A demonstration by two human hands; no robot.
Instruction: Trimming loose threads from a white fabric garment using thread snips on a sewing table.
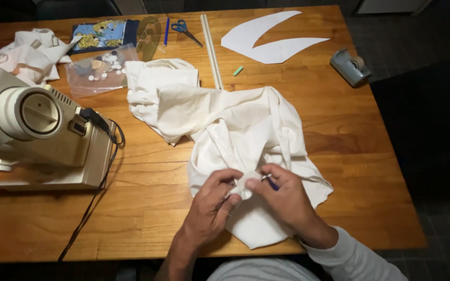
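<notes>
Wooden table (371, 171), plank top, warm orange-brown, smooth with visible grain. Sewing machine (32, 135), cream plastic casing, boxy, round handwheel facing the camera, at the table's left edge; a black cord (97, 192) runs from its side towards the near edge. Cream cloth (225, 125), soft woven cotton, matte and heavily creased, spread in a crumpled mass whose long axis runs diagonally from the far left to the near right; its near end lies under and between both hands. Second heap of pale cloth (24, 52), rumpled, far left corner. White paper pattern (272, 39), flat, curved like a boomerang with pointed tips, far side. Long pale stick (211, 44), thin and straight, running away from the person. Clear plastic bag (100, 70) with small round buttons. Blue and yellow printed fabric piece (102, 34). Grey tape dispenser (350, 66), far right. Blue-handled scissors (186, 30); blue pen (166, 30); small green chalk-like piece (238, 71). Left hand (212, 203), fingers closed, pinching a small bunched fold of the cream cloth. Right hand (282, 195), fingers closed around a small thin blue-handled tool (270, 181), its tip pointing left into the pinched fold, just beside the left fingertips.
</notes>
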